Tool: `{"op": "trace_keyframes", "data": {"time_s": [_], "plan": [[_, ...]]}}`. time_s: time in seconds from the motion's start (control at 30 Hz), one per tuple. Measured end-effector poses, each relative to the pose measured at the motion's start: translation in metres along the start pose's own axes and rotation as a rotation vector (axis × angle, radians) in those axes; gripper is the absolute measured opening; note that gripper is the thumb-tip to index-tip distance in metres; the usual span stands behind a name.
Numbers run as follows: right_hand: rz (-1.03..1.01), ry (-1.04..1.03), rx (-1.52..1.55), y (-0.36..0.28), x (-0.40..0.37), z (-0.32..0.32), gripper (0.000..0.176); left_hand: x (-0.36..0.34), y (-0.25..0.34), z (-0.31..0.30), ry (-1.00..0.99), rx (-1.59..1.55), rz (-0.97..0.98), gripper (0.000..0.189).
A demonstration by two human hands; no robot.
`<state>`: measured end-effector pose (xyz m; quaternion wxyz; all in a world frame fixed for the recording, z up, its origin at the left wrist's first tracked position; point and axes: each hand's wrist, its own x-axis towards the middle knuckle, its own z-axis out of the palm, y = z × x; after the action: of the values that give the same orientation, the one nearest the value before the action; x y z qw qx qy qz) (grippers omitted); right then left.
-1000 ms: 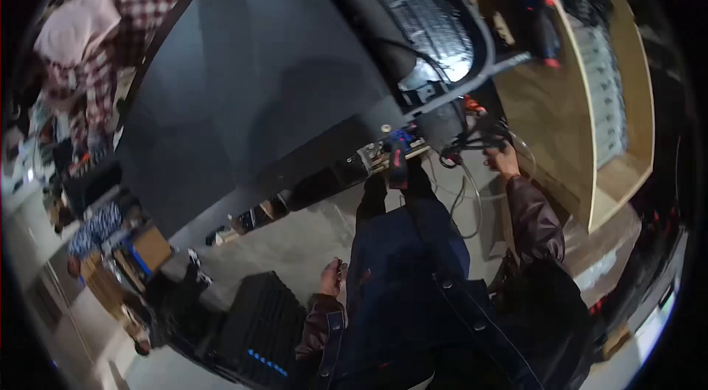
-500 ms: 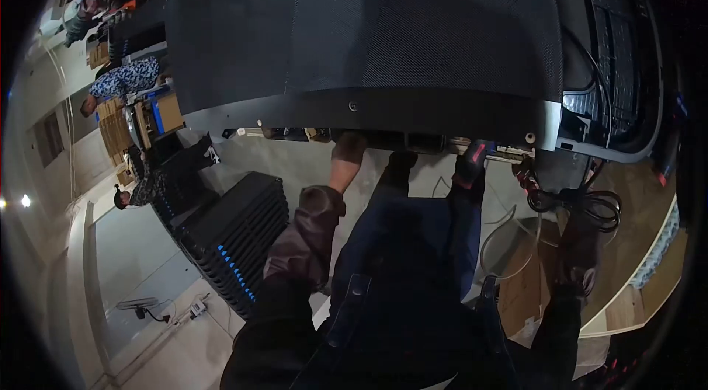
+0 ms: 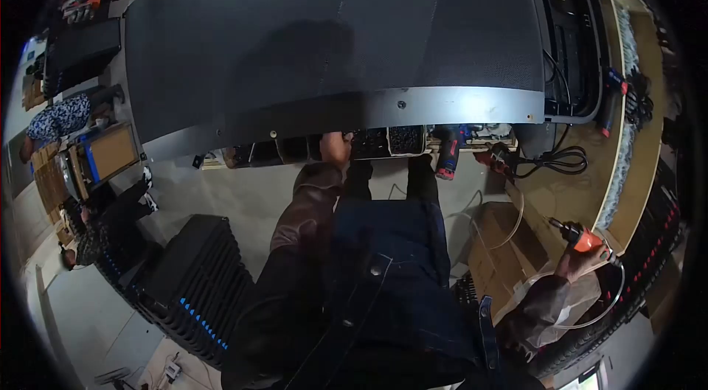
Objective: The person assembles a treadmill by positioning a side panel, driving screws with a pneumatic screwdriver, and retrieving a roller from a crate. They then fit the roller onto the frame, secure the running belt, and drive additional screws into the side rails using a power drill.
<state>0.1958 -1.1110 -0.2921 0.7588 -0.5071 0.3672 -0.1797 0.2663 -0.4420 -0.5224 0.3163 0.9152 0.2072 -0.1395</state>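
My right hand (image 3: 579,263), out at the right, is wrapped round an orange power driver (image 3: 588,241) with a dark nose and a clear hose running from its rear. My left hand (image 3: 335,148) reaches into a row of dark bins (image 3: 295,148) below the front edge of a large black panel (image 3: 295,36). Its fingers are hidden in there, so what they touch does not show. Close by is a bin of small dark parts (image 3: 405,141). A cordless drill (image 3: 448,154) with a red-and-black base sits right of the bins.
Black stacked trays (image 3: 195,265) stand on the floor at left. A cardboard box (image 3: 498,242) is near my right leg. Coiled black cable (image 3: 557,161) and another cordless tool (image 3: 613,99) lie at right. A person in a patterned shirt (image 3: 59,117) is at far left.
My view has shifted relative to the panel. My right hand, hard to make out in shadow before, now shows out at the right with the orange driver. My left hand remains at the bins.
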Motion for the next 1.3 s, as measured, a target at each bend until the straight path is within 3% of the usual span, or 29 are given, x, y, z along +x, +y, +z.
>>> {"op": "trace_keyframes", "data": {"time_s": [0.03, 0.07, 0.13, 0.2, 0.23, 0.27, 0.33, 0.37, 0.43, 0.53, 0.6, 0.67, 0.7, 0.77, 0.83, 1.07, 1.3], "plan": [[0.059, -0.008, 0.123, -0.019, -0.021, 0.007, 0.052, 0.005, -0.02, 0.009, 0.002, -0.023, 0.014, 0.038], [-0.063, 0.024, 0.304, -0.031, -0.033, 0.016, 0.049, 0.011, -0.053, 0.031, 0.009, -0.233, -0.006, 0.033], [0.073, 0.034, 0.678, -0.048, -0.067, 0.049, 0.048, 0.017, -0.065, 0.029, 0.013, -0.463, -0.017, 0.029], [-0.037, -0.173, 0.721, -0.052, -0.07, 0.044, 0.055, 0.018, -0.072, 0.015, -0.019, -0.292, 0.289, 0.021], [0.079, -0.25, 0.79, -0.052, -0.091, 0.078, 0.059, 0.025, -0.085, 0.024, -0.009, -0.305, 0.295, 0.021], [0.115, -0.273, 0.797, -0.047, -0.109, 0.103, 0.062, 0.036, -0.103, 0.044, -0.131, -0.589, 0.094, 0.021], [0.134, -0.316, 0.729, -0.041, -0.142, 0.145, 0.066, 0.028, -0.077, 0.004, -0.344, -0.65, 0.074, 0.028], [0.107, -0.331, 0.663, -0.038, -0.154, 0.155, 0.067, 0.022, -0.059, -0.02, -0.346, -0.658, 0.086, 0.028], [0.049, -0.357, 0.531, -0.033, -0.178, 0.176, 0.068, 0.017, -0.037, -0.047, -0.511, -0.901, -0.15, 0.036], [0.001, -0.481, 0.404, -0.026, -0.222, 0.214, 0.063, 0.007, -0.041, -0.063, -0.647, -1.075, -0.15, 0.042], [-0.249, -0.298, 0.176, -0.017, -0.232, 0.217, 0.057, 0.002, -0.053, -0.063, -0.692, -1.178, -0.123, 0.036], [-0.276, -0.324, 0.147, -0.009, -0.238, 0.228, 0.052, 0.0, -0.058, -0.062, -0.873, -1.558, -0.101, 0.029], [-0.216, -0.362, 0.152, -0.004, -0.237, 0.231, 0.054, -0.001, -0.059, -0.061, -0.909, -1.606, -0.131, 0.028], [-0.062, -0.449, 0.208, 0.007, -0.24, 0.243, 0.057, -0.011, -0.045, -0.077, -0.927, -1.639, -0.126, 0.028], [-0.187, -0.492, 0.207, 0.03, -0.243, 0.269, 0.058, -0.023, -0.023, -0.095, -0.957, -1.665, -0.105, 0.03], [-0.054, -0.512, 0.296, 0.06, -0.264, 0.347, 0.043, -0.072, 0.073, -0.158, -1.045, -1.669, -0.02, 0.027], [-0.033, -0.532, 0.384, 0.049, -0.247, 0.36, 0.038, -0.109, 0.139, -0.16, -0.99, -1.673, -0.075, 0.026]]}}
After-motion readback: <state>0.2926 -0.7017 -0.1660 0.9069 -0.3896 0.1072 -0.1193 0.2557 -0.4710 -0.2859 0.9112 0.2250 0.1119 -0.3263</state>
